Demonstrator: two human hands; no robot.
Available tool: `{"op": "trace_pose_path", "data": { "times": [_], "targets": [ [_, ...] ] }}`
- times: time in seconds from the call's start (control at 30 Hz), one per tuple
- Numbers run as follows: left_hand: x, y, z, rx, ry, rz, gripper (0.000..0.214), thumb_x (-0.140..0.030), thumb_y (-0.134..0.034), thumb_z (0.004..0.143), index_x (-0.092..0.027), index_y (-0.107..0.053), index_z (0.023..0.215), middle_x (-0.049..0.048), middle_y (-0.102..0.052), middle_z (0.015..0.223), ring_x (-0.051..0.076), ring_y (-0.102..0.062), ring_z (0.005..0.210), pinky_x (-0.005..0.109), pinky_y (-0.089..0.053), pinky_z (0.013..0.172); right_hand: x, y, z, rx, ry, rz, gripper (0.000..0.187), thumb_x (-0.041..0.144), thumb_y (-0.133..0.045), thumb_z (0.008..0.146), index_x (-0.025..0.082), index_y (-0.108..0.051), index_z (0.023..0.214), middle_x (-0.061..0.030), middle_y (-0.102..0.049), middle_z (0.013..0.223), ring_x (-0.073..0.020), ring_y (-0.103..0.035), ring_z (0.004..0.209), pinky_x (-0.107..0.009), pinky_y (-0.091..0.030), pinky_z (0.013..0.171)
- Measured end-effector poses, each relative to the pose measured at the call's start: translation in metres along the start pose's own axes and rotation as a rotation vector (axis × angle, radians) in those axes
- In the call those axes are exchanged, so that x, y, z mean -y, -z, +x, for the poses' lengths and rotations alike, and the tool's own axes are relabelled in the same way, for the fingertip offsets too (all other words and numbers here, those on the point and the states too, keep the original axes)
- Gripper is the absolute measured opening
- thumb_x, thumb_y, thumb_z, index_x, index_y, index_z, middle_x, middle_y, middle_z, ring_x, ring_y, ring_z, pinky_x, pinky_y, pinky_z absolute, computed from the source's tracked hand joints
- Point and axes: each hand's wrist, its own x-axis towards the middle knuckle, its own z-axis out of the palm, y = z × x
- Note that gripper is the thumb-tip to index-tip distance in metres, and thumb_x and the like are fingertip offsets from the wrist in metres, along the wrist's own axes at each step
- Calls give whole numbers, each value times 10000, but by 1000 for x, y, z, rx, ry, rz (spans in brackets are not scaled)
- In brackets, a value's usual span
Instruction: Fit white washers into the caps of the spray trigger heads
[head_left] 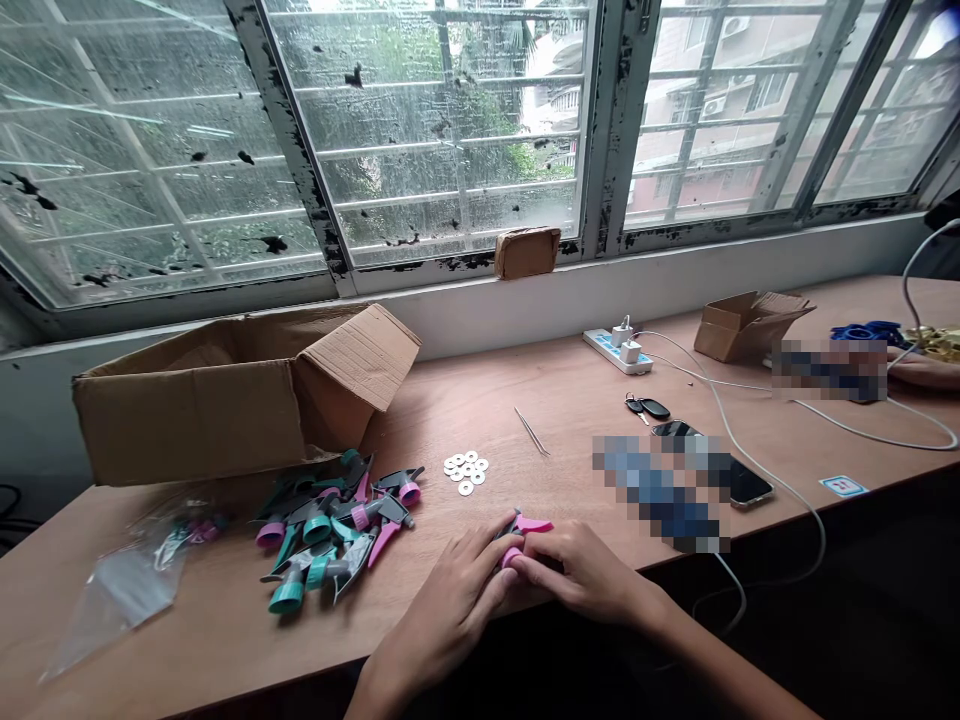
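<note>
Both hands are closed around one pink and grey trigger spray head (534, 525) at the table's near edge. My left hand (469, 575) grips its body from the left, and my right hand (574, 565) pinches it near the pink collar; much of it is hidden by the fingers. Just beyond lie several white ring washers (466, 470), one set apart at the front. A pair of metal tweezers (532, 431) rests further back. To the left is a heap of teal, pink and grey spray heads (322, 530).
An open cardboard box (187, 420) stands behind the heap. A clear plastic bag (124, 590) with small parts lies at left. On the right are phones (750, 482), keys (646, 407), a power strip (618, 351), cables and a small carton (739, 328). Another person's hand (926, 370) shows at far right.
</note>
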Motion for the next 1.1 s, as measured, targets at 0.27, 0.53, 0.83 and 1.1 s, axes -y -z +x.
{"op": "trace_pose_path", "data": {
  "times": [0.27, 0.53, 0.83, 1.1],
  "targets": [
    [-3, -2, 1, -28, -3, 31, 388, -212, -433, 1053, -299, -569, 1406, 36, -514, 1572, 220, -571, 1345, 371, -467, 1124, 2, -4, 1, -29, 9, -98, 363, 384, -491, 1048, 198, -692, 808, -41, -721, 821, -159, -632, 719, -262, -387, 643],
    [-6, -6, 2, -62, 7, 109, 337, -174, -432, 1022, -254, -618, 1292, 70, -569, 1522, 242, -630, 1253, 403, -504, 1041, 2, -9, 1, -55, -7, -145, 311, 355, -515, 1023, 205, -680, 806, -35, -712, 800, -162, -617, 709, -269, -363, 631],
    [0, -25, 4, -151, -15, 256, 303, -96, -481, 962, -208, -614, 1211, 112, -622, 1451, 264, -677, 1143, 429, -530, 1001, 4, -10, 3, -71, -11, -160, 200, 270, -531, 969, 205, -646, 819, -32, -704, 784, -161, -594, 668, -278, -342, 611],
    [2, -29, 5, -201, -18, 297, 293, -80, -465, 955, -218, -612, 1169, 101, -694, 1333, 253, -702, 1085, 413, -565, 945, 4, -19, 2, -120, -58, -295, 179, 310, -553, 963, 214, -644, 843, -23, -699, 743, -169, -599, 642, -296, -322, 614]
  ]
}}
